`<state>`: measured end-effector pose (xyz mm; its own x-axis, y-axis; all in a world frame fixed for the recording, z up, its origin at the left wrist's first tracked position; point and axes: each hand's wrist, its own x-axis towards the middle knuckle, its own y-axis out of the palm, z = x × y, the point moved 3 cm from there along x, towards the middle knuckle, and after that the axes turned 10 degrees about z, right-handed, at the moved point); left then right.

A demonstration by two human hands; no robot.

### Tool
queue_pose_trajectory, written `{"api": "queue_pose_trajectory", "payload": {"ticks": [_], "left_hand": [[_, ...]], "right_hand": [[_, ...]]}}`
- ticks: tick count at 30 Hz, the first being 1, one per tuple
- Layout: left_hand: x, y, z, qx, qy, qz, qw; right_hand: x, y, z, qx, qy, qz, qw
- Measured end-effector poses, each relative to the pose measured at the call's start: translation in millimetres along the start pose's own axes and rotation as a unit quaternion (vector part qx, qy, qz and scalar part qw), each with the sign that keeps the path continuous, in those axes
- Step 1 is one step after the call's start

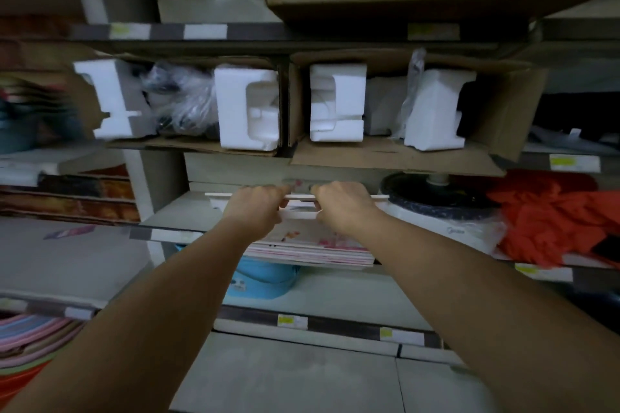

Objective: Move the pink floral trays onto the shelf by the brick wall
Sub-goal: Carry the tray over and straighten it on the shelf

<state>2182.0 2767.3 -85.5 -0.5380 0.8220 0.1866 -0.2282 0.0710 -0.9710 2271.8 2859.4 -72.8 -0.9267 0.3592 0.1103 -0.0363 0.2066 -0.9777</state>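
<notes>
The trays [312, 245] lie as a flat stack on the shelf [177, 214], their near edge overhanging its front lip. Both hands reach in side by side at the stack's far part: left hand [256, 208] and right hand [345, 206], about equally near. The fingers [281, 193] of each curl tight around the thin white rim of the top tray, which runs left to right across them. From here a straight push would seat the stack deeper.

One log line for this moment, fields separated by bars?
left hand: shut on stack | right hand: shut on stack | stack of pink floral trays: on grey shelf
</notes>
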Motion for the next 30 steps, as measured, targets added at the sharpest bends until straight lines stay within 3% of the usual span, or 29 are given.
{"api": "queue_pose_trajectory", "payload": {"ticks": [17,23,30], "left_hand": [[-281,-104,12,0.107,-0.200,-0.004,0.974],[-350,-131,57,0.139,-0.276,-0.014,0.951],[-412,-142,159,0.178,-0.350,-0.016,0.919]], "right_hand": [[-186,-88,143,0.061,-0.192,-0.088,0.976],[-201,-124,214,0.067,-0.270,-0.133,0.951],[-170,-156,335,0.081,-0.344,-0.172,0.920]]}}
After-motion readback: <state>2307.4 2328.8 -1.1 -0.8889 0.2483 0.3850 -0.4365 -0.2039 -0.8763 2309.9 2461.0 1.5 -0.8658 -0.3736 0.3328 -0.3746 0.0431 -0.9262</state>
